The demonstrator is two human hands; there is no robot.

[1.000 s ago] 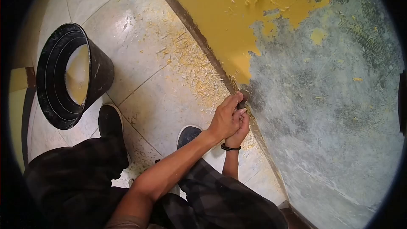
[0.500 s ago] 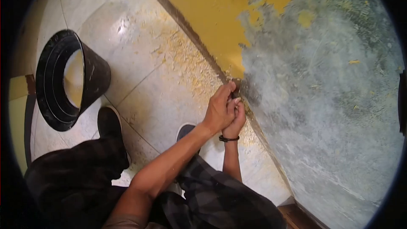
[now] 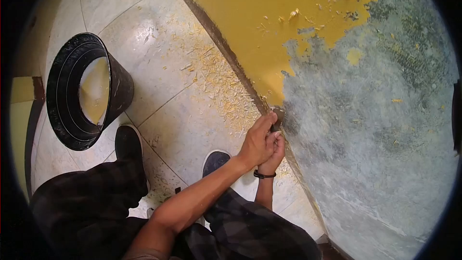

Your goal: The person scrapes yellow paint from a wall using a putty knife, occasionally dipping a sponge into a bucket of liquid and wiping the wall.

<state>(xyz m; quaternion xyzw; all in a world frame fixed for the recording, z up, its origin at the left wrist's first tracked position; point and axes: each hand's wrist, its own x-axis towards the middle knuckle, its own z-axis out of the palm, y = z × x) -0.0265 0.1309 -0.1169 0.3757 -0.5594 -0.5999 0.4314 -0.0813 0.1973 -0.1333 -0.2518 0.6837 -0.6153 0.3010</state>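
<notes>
1. Your left hand (image 3: 258, 144): centre of the frame, just right of the midline. Fingers nearly closed, back of the hand showing, fingertips on the scraper (image 3: 277, 117).
2. Your right hand (image 3: 273, 154): partly beneath the left, fingers curled closed. Whether it also grips the scraper cannot be told; the left hand covers that part. A black wristband (image 3: 264, 175) is on this wrist.
3. Scraper: dark and flat, at the centre right of the frame, beside the foot of the wall (image 3: 356, 130). Its handle is hidden.
4. Wall: yellow paint (image 3: 240, 14) covers the upper centre, with a ragged edge. Right of and below that edge the surface is mottled grey, with a small yellow patch remaining. Loose flakes cling to the painted area.
5. Brown strip (image 3: 219, 40): runs diagonally along the wall's foot, from the upper centre down to your hands.
6. Paint shavings (image 3: 226, 89): pale and yellow, scattered over the tiled floor (image 3: 166, 130) beside the strip, thickest above and left of your hands.
7. Black bucket (image 3: 120, 89): left of the frame, its mouth facing left, pale yellowish contents visible inside.
8. Your dark shoes (image 3: 128, 142): one just below the bucket, the other left of your hands.
</notes>
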